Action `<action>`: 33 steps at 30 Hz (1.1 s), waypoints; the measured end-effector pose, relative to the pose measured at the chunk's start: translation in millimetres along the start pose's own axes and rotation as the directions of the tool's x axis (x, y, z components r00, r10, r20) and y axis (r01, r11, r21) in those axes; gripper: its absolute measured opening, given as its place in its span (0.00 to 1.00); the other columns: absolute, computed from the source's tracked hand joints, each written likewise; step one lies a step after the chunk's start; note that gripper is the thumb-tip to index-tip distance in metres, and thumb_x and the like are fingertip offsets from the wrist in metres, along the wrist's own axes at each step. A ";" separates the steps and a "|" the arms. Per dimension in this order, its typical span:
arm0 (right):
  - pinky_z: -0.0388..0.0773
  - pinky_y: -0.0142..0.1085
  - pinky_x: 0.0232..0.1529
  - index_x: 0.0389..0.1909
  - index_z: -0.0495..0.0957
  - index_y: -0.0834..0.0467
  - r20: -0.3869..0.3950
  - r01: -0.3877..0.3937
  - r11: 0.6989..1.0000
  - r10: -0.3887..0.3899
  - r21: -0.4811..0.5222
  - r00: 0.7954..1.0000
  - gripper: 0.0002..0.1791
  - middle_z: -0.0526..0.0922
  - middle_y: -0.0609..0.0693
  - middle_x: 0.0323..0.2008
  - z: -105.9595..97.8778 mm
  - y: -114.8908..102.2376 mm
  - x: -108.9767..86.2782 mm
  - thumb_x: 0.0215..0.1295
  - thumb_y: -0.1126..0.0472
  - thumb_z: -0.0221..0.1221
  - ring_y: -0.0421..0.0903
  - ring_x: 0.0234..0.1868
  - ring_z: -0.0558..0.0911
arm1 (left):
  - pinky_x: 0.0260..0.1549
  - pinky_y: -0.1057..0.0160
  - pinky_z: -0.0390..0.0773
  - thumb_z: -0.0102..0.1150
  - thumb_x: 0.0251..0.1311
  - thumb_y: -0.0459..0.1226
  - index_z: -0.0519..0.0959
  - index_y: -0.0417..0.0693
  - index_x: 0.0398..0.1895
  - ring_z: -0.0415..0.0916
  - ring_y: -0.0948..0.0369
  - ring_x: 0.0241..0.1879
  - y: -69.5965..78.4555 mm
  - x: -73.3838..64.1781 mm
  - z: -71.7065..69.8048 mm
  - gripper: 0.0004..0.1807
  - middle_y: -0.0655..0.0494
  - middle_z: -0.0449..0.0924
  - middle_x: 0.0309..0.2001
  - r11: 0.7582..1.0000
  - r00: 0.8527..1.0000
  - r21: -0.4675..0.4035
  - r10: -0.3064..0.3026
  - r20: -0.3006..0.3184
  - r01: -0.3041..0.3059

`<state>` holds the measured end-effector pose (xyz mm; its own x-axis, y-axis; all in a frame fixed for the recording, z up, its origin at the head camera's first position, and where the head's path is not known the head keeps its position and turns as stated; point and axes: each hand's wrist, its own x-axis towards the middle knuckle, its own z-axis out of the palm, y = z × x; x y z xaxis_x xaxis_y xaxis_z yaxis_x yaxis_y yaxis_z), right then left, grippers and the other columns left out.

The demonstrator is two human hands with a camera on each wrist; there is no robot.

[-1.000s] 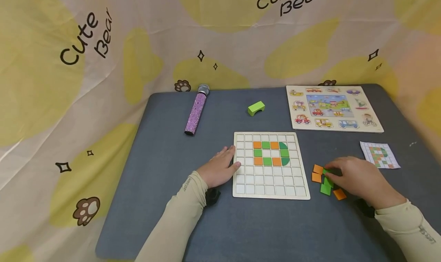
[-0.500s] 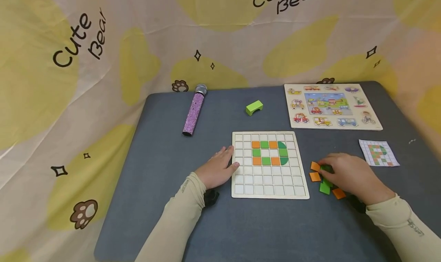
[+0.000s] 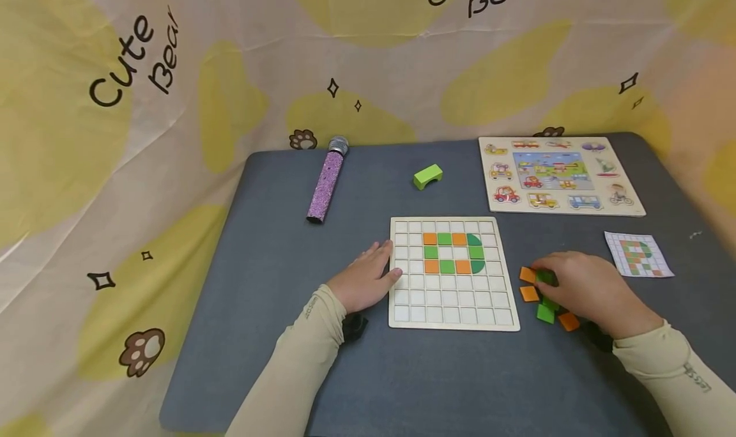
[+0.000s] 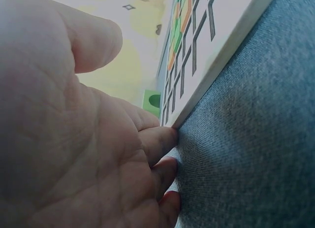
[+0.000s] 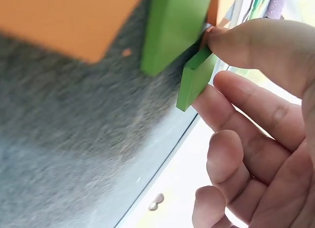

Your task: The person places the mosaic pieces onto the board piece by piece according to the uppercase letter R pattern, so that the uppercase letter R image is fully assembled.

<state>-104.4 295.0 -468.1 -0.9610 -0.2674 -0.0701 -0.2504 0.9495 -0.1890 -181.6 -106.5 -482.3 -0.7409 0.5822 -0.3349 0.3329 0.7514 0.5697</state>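
A white grid board (image 3: 454, 299) lies on the dark table, with orange, green and dark green rounded tiles forming a ring in its upper part. My left hand (image 3: 366, 278) rests at its left edge, fingers extended; in the left wrist view the fingertips (image 4: 170, 137) meet the board's side. To the right of the board, my right hand (image 3: 592, 290) reaches into a small pile of orange and green square tiles. Its thumb and a finger pinch a green tile (image 5: 194, 82) by its edges. Orange tiles (image 3: 529, 294) lie beside the fingertips; the hand partly covers the green ones.
A pattern card (image 3: 638, 255) lies beyond the right hand. Behind it is a vehicle picture puzzle (image 3: 500, 204). A green arch block (image 3: 428, 176) and a purple glittery microphone (image 3: 326, 184) sit toward the back, before a printed cloth backdrop (image 3: 368, 60).
My right hand has moved slightly left over the tile pile, covering more of the green tiles. My left hand stays at the board's edge. The head view has shifted a little.
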 end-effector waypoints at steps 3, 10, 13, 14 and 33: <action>0.86 0.54 0.37 0.45 0.91 0.60 -0.020 0.028 1.000 -0.028 -0.002 0.999 0.16 0.90 0.53 0.40 -0.7 -5.6 4.8 0.60 0.57 0.78 0.52 0.38 0.86 | 0.81 0.53 0.43 0.39 0.84 0.57 0.44 0.44 0.88 0.35 0.55 0.85 -0.9 -2.3 -0.4 0.42 0.53 0.42 0.87 1.000 1.000 -0.004 -0.002 -0.005 0.002; 0.86 0.52 0.36 0.45 0.92 0.60 -0.043 0.097 0.995 -0.097 0.000 0.994 0.17 0.90 0.52 0.40 0.3 -30.4 21.6 0.58 0.57 0.79 0.50 0.37 0.86 | 0.81 0.54 0.43 0.38 0.84 0.58 0.44 0.46 0.88 0.35 0.56 0.85 -4.2 -6.8 -0.3 0.42 0.54 0.42 0.87 1.000 1.000 0.001 -0.029 0.000 0.029; 0.85 0.49 0.34 0.46 0.92 0.60 -0.034 0.128 0.992 -0.128 0.011 0.991 0.17 0.90 0.51 0.39 0.7 -46.6 32.4 0.58 0.58 0.78 0.47 0.35 0.84 | 0.81 0.53 0.43 0.39 0.84 0.57 0.44 0.45 0.88 0.35 0.56 0.85 -4.4 -8.4 -1.0 0.42 0.55 0.42 0.87 0.999 0.999 -0.011 -0.038 0.002 0.038; 0.85 0.48 0.34 0.46 0.92 0.60 -0.028 0.141 0.990 -0.140 0.014 0.990 0.16 0.90 0.50 0.39 0.8 -52.6 36.1 0.58 0.58 0.78 0.46 0.34 0.84 | 0.81 0.54 0.43 0.39 0.84 0.58 0.44 0.46 0.88 0.35 0.56 0.85 -4.3 -8.8 -1.3 0.42 0.55 0.42 0.87 0.999 0.999 -0.010 -0.042 0.005 0.042; 0.84 0.45 0.35 0.40 0.91 0.54 -0.082 0.406 0.913 -0.402 0.039 0.912 0.11 0.91 0.46 0.36 22.7 -135.9 81.0 0.56 0.61 0.78 0.47 0.34 0.87 | 0.81 0.56 0.42 0.37 0.84 0.58 0.44 0.46 0.88 0.35 0.57 0.85 3.4 -2.8 -2.0 0.41 0.56 0.43 0.87 1.000 1.000 0.005 -0.025 0.003 0.025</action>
<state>-145.6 140.6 -470.4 -0.7852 -0.6123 0.0927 -0.6145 0.7518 -0.2390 -179.6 -106.3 -477.9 -0.7476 0.5636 -0.3512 0.3166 0.7674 0.5575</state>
